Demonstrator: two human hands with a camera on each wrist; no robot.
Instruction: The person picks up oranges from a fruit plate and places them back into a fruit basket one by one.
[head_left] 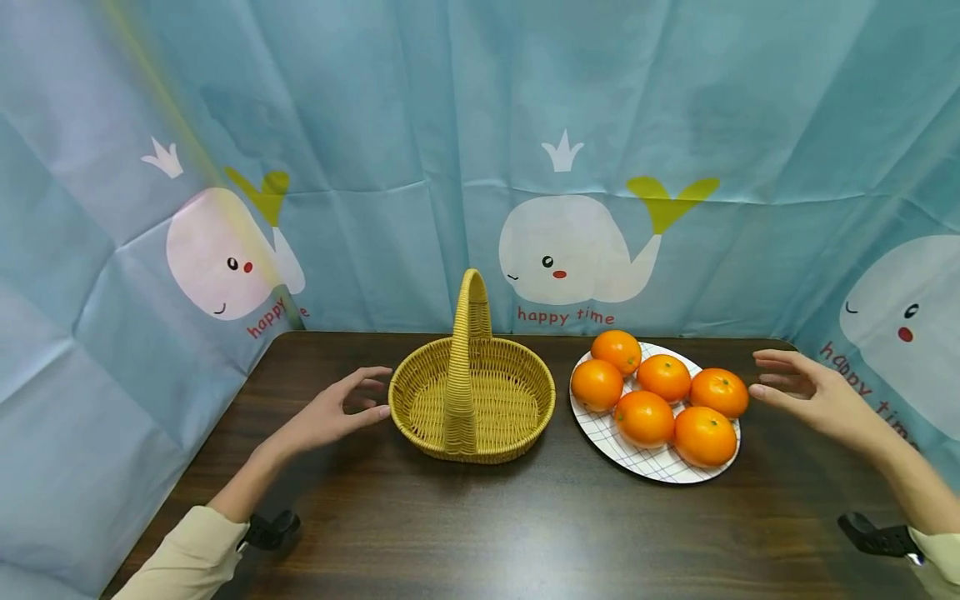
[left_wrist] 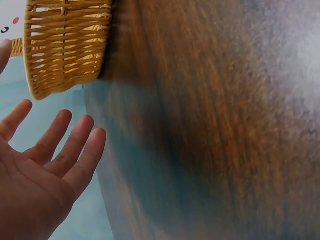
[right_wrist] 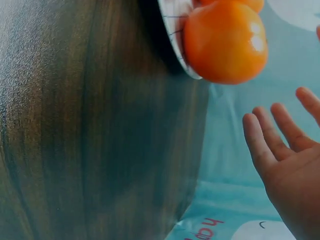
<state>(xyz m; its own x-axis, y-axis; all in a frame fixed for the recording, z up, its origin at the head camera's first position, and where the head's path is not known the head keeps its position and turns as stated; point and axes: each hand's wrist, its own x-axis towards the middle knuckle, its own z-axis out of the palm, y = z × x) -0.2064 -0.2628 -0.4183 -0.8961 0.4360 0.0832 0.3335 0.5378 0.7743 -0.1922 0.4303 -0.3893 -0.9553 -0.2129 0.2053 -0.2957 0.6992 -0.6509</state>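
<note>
A yellow woven basket [head_left: 510, 446] with a tall arched handle [head_left: 460, 392] stands near the middle of the table, nothing inside it. At its left side is my left hand [head_left: 333, 412], fingers relaxed and fingertips right by the rim. In the left wrist view the spread fingers show apart from the basket [left_wrist: 67, 50]. To the right of the basket, several oranges [head_left: 645, 419] lie on a white plate [head_left: 603, 433] with a grid pattern. My right hand [head_left: 821, 400] hovers beside the plate's right side, its loose fingers close to the rightmost orange [head_left: 718, 393]; both hands hold nothing.
The dark wooden table [head_left: 480, 533] runs back to a light blue curtain [head_left: 390, 167] printed with whales. More curtain hangs along the left and right sides. A dark strap [head_left: 270, 531] sits on the left wrist, another strap [head_left: 873, 537] on the right.
</note>
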